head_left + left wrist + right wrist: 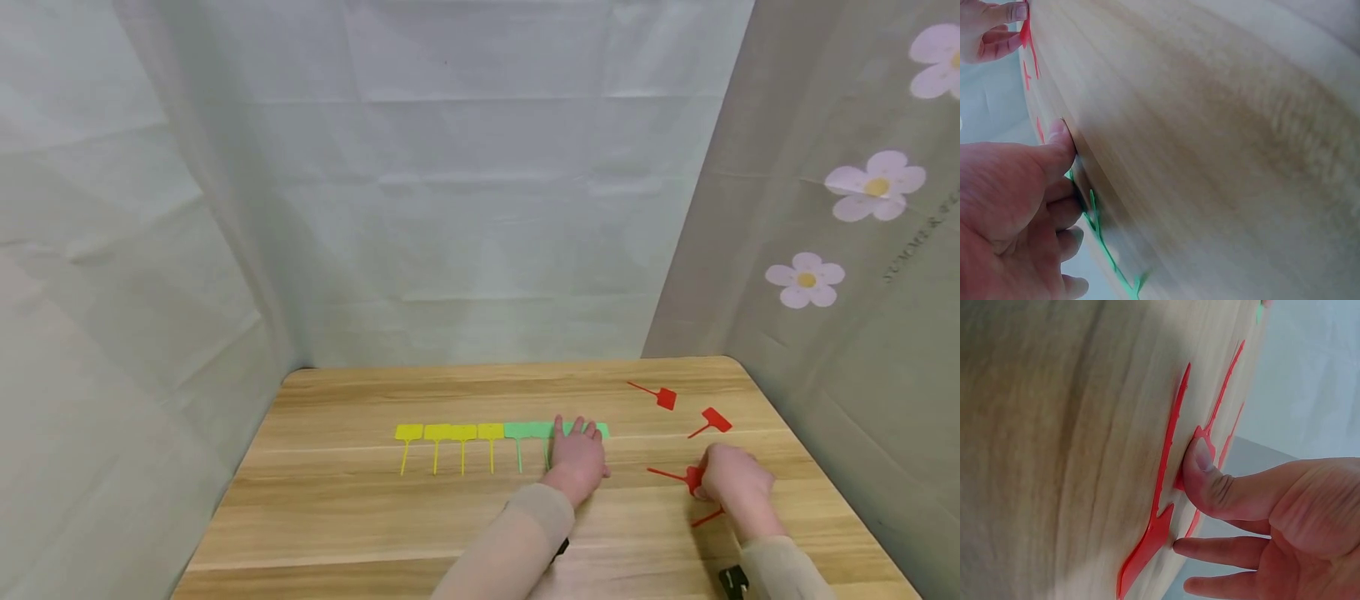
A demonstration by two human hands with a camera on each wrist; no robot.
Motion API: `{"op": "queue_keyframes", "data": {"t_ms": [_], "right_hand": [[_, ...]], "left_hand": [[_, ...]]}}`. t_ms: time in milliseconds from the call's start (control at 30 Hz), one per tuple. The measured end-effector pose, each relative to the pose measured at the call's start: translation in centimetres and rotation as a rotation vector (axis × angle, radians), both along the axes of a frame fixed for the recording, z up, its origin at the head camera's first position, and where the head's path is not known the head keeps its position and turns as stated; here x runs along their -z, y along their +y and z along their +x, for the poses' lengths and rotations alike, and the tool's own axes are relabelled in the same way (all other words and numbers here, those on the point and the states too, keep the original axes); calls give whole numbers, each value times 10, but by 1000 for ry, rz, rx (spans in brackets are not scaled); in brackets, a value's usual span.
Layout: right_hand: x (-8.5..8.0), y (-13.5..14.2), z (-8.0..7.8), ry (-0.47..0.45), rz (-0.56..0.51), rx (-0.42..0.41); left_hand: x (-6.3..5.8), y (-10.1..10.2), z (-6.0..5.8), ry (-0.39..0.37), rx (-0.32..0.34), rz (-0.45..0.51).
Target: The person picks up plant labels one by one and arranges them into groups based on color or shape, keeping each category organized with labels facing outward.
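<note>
In the head view, four yellow tags stood leftmost in a row on the table, heads edge to edge or nearly so, thin tails pointing towards 6 o'clock, all at about 9 o'clock from the left hand. Green tags continued the row directly to their right, tails likewise towards 6 o'clock; their full number was hidden beneath that hand. The left hand lay spread across the green heads with fingers extended towards 12 o'clock, and it gripped nothing; the sleeve behind it ran down towards 7 o'clock. Farther right were the red tags. An upper red tag lay at 11 o'clock from the right hand, and a second red tag lay between 11 and 12. The held red tag sat at 9 o'clock, right at the fingertips, its head pinched by the right hand's thumb and curled finger, its tail pointing towards 9. The lowest red tag, partly covered, lay between 7 and 8 o'clock, near that hand. Rightmost, the flowered curtain bore slanted dark lettering at about 2 o'clock, apparently "YUMMI &", the remainder unreadable.
</note>
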State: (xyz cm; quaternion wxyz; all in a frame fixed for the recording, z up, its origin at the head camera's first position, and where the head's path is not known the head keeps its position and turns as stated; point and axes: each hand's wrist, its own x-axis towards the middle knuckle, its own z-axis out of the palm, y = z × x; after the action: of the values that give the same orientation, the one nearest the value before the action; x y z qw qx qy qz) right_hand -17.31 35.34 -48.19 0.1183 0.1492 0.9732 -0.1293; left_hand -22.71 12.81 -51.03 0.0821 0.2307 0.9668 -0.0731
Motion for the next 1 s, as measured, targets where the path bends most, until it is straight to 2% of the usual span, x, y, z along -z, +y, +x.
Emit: {"op": "queue_keyframes", "data": {"t_ms": [433, 667, 1000], "right_hand": [[3, 2, 3, 33, -14, -13], [2, 6, 4, 22, -22, -9], [-1, 16, 7, 28, -78, -82]], "left_hand": [[-6, -5, 3, -2, -16, 3], [-4, -4, 2, 0, -7, 21], [-3, -5, 1, 0, -10, 13]]}}
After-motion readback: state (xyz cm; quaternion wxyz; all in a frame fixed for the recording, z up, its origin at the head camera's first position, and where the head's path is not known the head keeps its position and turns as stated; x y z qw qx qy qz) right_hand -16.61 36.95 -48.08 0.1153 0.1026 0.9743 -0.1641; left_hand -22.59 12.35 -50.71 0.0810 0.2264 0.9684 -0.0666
